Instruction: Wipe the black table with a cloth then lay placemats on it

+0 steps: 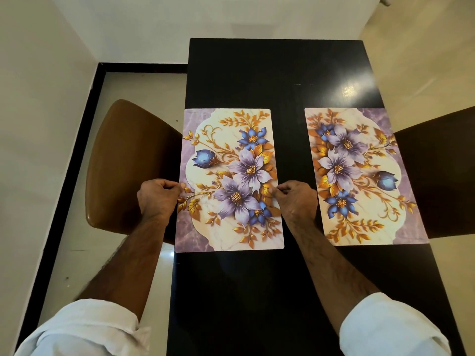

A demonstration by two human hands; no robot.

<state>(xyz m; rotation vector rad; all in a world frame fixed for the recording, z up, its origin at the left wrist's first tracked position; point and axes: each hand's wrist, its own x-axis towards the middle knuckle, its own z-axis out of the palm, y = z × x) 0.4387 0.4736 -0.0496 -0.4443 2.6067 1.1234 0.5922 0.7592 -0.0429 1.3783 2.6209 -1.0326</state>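
Two floral placemats lie on the black table (257, 304). The left placemat (228, 176) sits along the table's left edge, its left side slightly overhanging. My left hand (158, 199) pinches its left edge, and my right hand (295, 199) pinches its right edge. The right placemat (359, 176) lies flat along the table's right edge, untouched. No cloth is in view.
A brown chair (128, 163) is tucked in at the table's left side, partly under my left hand. A dark chair (442, 170) stands at the right side. Light tiled floor with a black border strip (77, 155) surrounds the table.
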